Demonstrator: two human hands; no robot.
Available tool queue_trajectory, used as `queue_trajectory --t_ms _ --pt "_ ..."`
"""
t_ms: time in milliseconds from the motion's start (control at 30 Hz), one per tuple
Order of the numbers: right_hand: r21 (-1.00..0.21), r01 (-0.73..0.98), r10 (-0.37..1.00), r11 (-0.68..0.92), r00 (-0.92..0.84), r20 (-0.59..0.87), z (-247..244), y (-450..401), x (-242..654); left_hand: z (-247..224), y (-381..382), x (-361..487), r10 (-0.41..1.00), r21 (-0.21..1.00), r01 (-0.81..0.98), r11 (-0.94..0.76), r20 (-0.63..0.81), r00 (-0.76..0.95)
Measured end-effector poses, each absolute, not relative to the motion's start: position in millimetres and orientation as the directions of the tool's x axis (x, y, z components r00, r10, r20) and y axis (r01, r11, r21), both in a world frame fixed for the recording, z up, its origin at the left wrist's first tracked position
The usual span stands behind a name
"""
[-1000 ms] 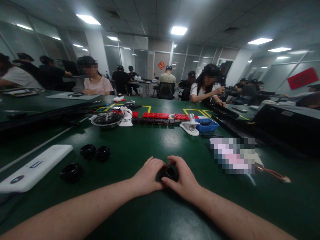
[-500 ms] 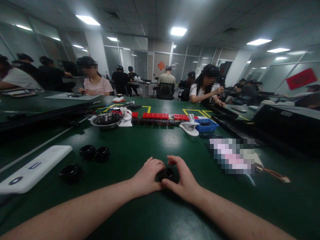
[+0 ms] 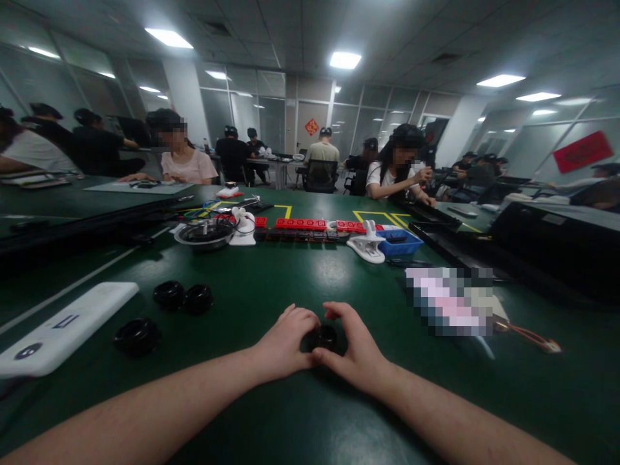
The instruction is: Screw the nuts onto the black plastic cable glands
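A small round black part (image 3: 327,337) rests on the green table (image 3: 271,278) in front of me, between my two hands. My left hand (image 3: 289,339) curves round its left side, with the fingers partly hiding it. On the right, my right hand (image 3: 352,345) is curled into a C shape, its thumb in front of the part and its forefinger behind. The thumb tip touches or nearly touches my left hand. Left of my hands lie more black rings: one (image 3: 137,336) nearer me and a pair (image 3: 183,296) side by side farther back.
At the left lies a long white device (image 3: 70,328). Farther back are a metal bowl (image 3: 206,234), white clamps (image 3: 369,244), red blocks (image 3: 300,224) and a blue tray (image 3: 401,243). A pixelated item (image 3: 448,300) lies right. People sit beyond the table.
My hands keep nearly the same place and shape. The black part between them looks slightly tilted or turned. Across the table at the left, a person's hand now reaches over the pale mat.
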State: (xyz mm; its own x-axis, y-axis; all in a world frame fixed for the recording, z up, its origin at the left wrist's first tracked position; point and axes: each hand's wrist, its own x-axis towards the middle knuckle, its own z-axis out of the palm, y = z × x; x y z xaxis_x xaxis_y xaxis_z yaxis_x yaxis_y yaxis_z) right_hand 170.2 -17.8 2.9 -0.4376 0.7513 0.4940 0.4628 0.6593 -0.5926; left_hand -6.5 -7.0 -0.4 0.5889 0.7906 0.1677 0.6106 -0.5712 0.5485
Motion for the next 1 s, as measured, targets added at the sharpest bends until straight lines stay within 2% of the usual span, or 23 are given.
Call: queue_trajectory --t_ms 100,267,433,533,767,1000 --pt "-0.597 0.462 0.752 0.656 -0.459 0.473 3.2 -17.7 170.2 2.6 -8.4 -5.4 0.797 0.553 0.614 -0.563 0.166 0.581" --pt "-0.56 0.385 0.674 0.734 -0.519 0.526 3.9 -20.9 171.5 3.3 -8.2 -5.0 0.797 0.541 0.626 -0.562 0.149 0.586" --pt "-0.575 0.508 0.767 0.642 -0.418 0.487 3.4 -18.7 168.7 2.4 -8.0 -5.4 0.789 0.529 0.624 -0.576 0.158 0.594" --pt "-0.582 0.52 0.78 0.625 -0.407 0.475 1.6 -17.4 168.0 3.0 -8.6 -5.3 0.79 0.536 0.618 -0.575 0.167 0.59" --pt "-0.53 0.417 0.673 0.738 -0.498 0.547 2.8 -20.6 171.8 1.3 -7.4 -5.4 0.797 0.545 0.622 -0.563 0.159 0.583" --pt "-0.567 0.531 0.776 0.63 -0.458 0.433 5.2 -19.2 168.8 1.3 -7.4 -5.8 0.792 0.542 0.619 -0.568 0.157 0.589"
